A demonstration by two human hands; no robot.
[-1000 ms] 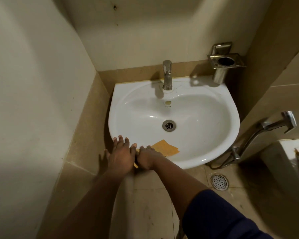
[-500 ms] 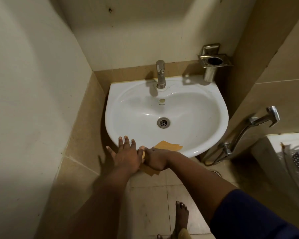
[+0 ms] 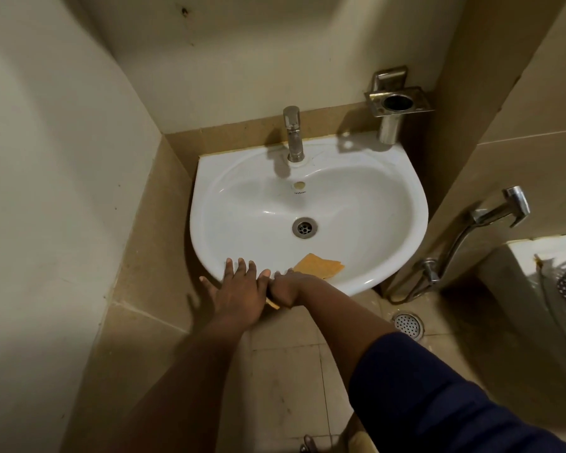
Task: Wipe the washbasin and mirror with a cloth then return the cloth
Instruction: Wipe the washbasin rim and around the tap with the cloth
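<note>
There is small dark print under the overflow hole [image 3: 299,184] on the far wall of the washbasin [image 3: 366,204], but I cannot read it. My left hand [image 3: 241,292] lies flat with fingers spread straight on the near rim, and my right hand [image 3: 286,289] is beside it, touching it, fingers curled over the orange cloth [image 3: 319,265], which drapes across the near rim; one corner shows inside the bowl and another pokes out below my right hand. The white bowl has a steel drain [image 3: 304,227] in the middle and a chrome tap [image 3: 293,134] at the far edge. A metal tumbler holder [image 3: 394,104] hangs on the wall at far right, a hand sprayer [image 3: 490,220] to the right. The walls are beige tile below cream paint; a floor drain [image 3: 407,324] sits in the tiled floor.
</note>
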